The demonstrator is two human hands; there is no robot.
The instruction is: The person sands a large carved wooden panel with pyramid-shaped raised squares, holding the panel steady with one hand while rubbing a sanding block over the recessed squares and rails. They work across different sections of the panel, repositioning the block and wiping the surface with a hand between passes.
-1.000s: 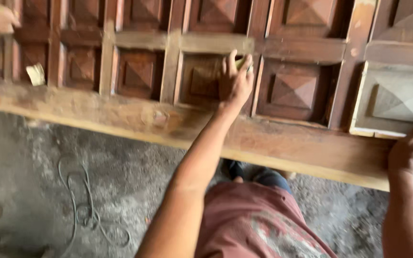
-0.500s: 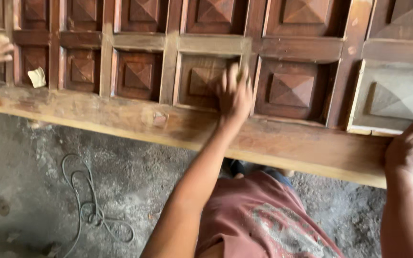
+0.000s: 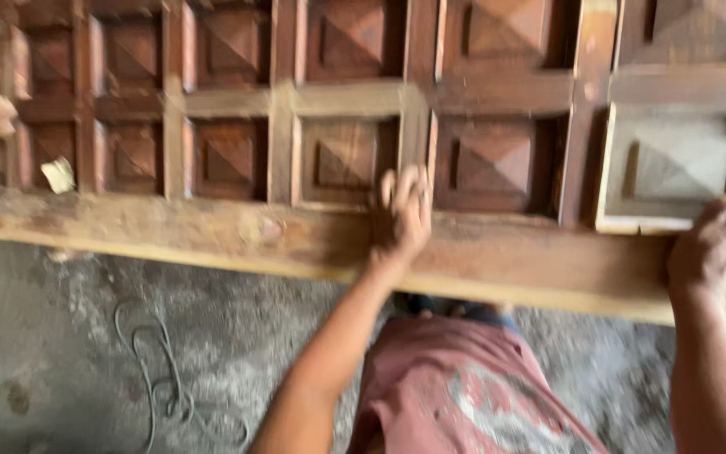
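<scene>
Bare forearms, a faded red shirt (image 3: 464, 395) with a pale print.

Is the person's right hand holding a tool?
No, the right hand grips only the edge of the wooden door, with no tool in it.

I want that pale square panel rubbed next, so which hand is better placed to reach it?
Probably the right hand: it rests on the door's bottom rail right beside the pale panel. The left hand lies further left.
</scene>
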